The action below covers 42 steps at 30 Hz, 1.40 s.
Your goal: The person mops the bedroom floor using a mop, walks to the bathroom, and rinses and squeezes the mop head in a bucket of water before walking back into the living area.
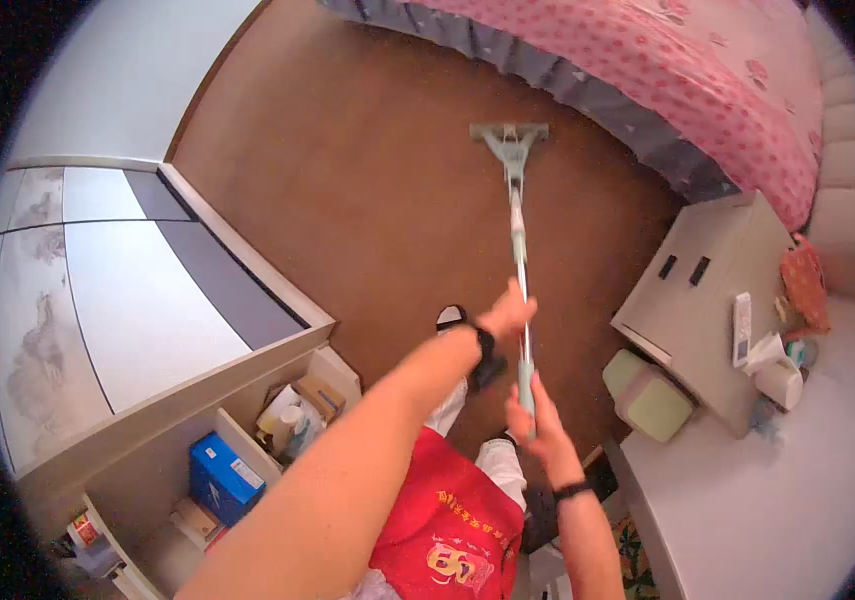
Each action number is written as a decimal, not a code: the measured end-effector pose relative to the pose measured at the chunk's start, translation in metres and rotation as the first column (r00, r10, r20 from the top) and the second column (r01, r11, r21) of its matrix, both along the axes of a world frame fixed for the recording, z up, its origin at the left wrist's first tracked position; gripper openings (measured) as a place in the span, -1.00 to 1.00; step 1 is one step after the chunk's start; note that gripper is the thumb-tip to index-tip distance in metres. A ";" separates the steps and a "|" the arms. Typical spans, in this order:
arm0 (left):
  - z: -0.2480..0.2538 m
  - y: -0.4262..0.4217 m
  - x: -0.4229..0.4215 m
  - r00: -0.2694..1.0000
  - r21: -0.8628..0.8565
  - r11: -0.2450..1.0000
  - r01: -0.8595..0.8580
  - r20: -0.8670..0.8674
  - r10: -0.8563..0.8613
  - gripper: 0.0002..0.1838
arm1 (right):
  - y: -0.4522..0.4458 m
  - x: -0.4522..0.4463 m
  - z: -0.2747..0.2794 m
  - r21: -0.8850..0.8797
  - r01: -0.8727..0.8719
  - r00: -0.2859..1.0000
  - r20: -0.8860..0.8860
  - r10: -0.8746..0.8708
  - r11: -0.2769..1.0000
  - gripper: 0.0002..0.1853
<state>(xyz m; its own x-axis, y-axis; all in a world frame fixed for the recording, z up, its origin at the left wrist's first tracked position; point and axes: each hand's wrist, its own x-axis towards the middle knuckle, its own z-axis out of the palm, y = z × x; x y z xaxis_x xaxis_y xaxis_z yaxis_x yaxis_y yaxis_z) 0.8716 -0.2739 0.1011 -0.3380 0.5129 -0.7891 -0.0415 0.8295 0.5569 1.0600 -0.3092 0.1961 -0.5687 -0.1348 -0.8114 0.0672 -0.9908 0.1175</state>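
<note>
A pale green-and-white mop (519, 215) stretches away from me, its wide, flat head (510, 132) on the brown floor near the bed. My left hand (508, 310), with a black watch on its wrist, is closed around the middle of the pole. Lower down, near the pole's end, my right hand (542, 425) grips the pale green handle; a dark band circles that wrist. The underside of the mop head is hidden.
A bed with a pink cover (688, 80) and grey skirt lies at the upper right. Beside it are a nightstand (693, 260) and a green bin (653, 398). Sliding wardrobe doors (148, 290) and open shelves with a blue box (225, 475) stand left.
</note>
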 end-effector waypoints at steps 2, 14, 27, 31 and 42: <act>-0.008 0.028 -0.072 0.999 -0.088 0.995 -0.039 0.014 0.040 -0.35 | 0.024 -0.073 -0.017 -0.065 0.040 0.992 -0.120 -0.047 0.997 -0.54; -0.003 -0.064 -0.072 0.951 -0.248 0.959 -0.139 0.236 0.199 -0.44 | -0.032 -0.054 0.002 -0.123 -0.172 0.985 -0.040 0.168 0.977 -0.52; 0.093 -0.199 0.400 0.676 -0.300 0.943 0.148 0.726 0.125 -0.30 | -0.120 0.365 0.208 -0.358 -0.273 0.743 0.512 0.432 0.893 -0.55; 0.107 -0.225 0.469 0.773 -0.263 0.945 0.194 0.634 0.018 -0.26 | -0.148 0.419 0.233 -0.445 -0.033 0.842 0.470 0.264 0.895 -0.54; 0.047 -0.171 0.298 0.956 -0.187 0.961 -0.202 0.173 0.235 -0.40 | -0.103 0.279 0.106 -0.172 -0.339 0.905 0.209 0.371 0.925 -0.52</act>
<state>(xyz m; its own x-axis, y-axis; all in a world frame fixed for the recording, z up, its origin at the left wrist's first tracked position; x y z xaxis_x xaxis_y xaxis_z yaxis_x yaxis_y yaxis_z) 1.1695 -0.4445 0.1478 -0.2610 0.2999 -0.9176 -0.3248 0.8678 0.3760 1.3390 -0.4123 0.3022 -0.2601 -0.4042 -0.8769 0.3666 -0.8815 0.2976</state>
